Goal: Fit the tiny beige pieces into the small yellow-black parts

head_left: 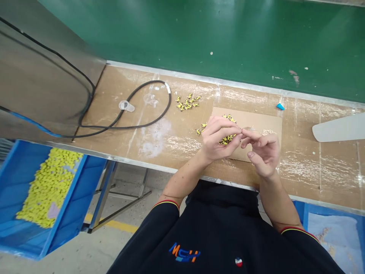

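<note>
My left hand (219,139) is closed in a pinch over a piece of cardboard (272,118), and what lies between its fingertips is too small to make out. Touching those fingertips is the index finger of my right hand (264,150), whose thumb stands apart from the other fingers. Small yellow-and-black parts (227,139) lie beneath and around my left hand, partly hidden by it. Another cluster of yellow-and-black parts (188,102) is spread farther back on the left. Just behind my right hand, a little heap of tiny pale pieces (268,132) rests on the cardboard.
A black cable (142,125) loops across the bench (182,144) near a clear plastic scoop-like piece (127,106). A blue cap-like piece (280,106) and a white object (339,127) are at right. Below left, a blue bin (68,205) holds yellow pieces (49,186); another blue bin (305,217) stands below right.
</note>
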The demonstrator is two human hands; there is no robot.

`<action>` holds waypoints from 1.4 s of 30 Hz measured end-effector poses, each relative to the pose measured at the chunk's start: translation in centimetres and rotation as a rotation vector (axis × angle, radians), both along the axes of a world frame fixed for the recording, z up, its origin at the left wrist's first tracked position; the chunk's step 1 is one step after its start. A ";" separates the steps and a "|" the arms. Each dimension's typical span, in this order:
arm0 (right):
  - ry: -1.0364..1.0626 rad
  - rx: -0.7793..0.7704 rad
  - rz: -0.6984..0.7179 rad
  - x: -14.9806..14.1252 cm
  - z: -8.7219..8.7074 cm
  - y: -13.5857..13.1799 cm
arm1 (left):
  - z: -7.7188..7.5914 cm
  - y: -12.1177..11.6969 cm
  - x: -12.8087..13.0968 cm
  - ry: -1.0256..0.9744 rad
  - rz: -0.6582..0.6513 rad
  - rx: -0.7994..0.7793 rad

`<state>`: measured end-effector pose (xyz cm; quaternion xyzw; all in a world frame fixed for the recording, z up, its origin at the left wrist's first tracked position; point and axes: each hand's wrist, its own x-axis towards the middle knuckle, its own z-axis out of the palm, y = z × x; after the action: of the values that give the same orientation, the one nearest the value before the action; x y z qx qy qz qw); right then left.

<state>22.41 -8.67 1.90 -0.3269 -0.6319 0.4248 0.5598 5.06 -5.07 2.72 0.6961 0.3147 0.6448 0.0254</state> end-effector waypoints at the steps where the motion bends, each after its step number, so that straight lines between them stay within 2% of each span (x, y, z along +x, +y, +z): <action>1: -0.032 0.041 -0.011 0.0 -0.1 0.0 | 0.0 -0.1 0.2 -0.023 -0.008 -0.012; 7: -0.132 0.225 0.030 0.1 -1.0 0.1 | 0.0 -0.5 1.0 -0.197 -0.122 -0.094; 12: -0.269 0.311 -0.017 0.2 -1.3 0.2 | 0.2 -0.7 0.9 -0.229 -0.184 -0.188; 16: -0.297 0.378 -0.026 -0.2 -1.3 0.2 | 0.3 -0.9 1.2 -0.280 -0.214 -0.260; 20: -0.302 0.472 0.014 -0.5 -1.6 0.4 | 0.3 -0.9 1.5 -0.325 -0.231 -0.228; 24: -0.296 0.554 0.051 -0.7 -2.0 0.7 | 0.5 -1.0 1.6 -0.297 -0.194 -0.201; 28: -0.277 0.575 0.064 -1.0 -2.2 0.6 | 0.6 -1.1 1.9 -0.289 -0.183 -0.148; 35: -0.123 0.541 0.093 -1.8 -2.2 -0.1 | 0.8 -1.3 2.0 -0.321 -0.182 -0.051; 42: -0.192 0.546 0.050 -1.1 -2.9 0.1 | 1.1 -1.1 1.6 -0.229 -0.092 -0.006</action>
<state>21.29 -8.58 -0.99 -0.1872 -0.7809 0.2196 0.5540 6.66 -6.22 3.81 0.6317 0.2792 0.7172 0.0928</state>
